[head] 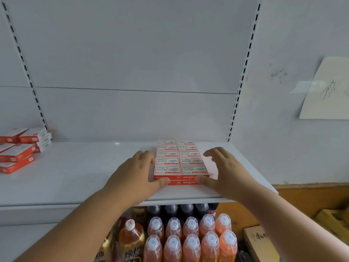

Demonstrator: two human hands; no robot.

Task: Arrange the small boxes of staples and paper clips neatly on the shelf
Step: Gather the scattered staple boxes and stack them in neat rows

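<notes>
A block of small red-and-white staple boxes [180, 161] stands on the white shelf [75, 176], two columns wide, several rows deep and two layers high. My left hand [132, 178] lies flat against the block's left side, thumb on the front face. My right hand [224, 171] is at the block's right side with fingers spread, thumb touching the front lower box, fingers a little off the side. A loose heap of similar red-and-white boxes [20, 148] lies at the shelf's far left.
The shelf's front edge [170, 202] runs under my forearms. Below it stand orange drink bottles [188, 239], dark soda bottles [179, 210] and a tea bottle [130, 237]. Cardboard cartons [258, 242] sit at lower right. A paper note [328, 89] hangs on the right wall.
</notes>
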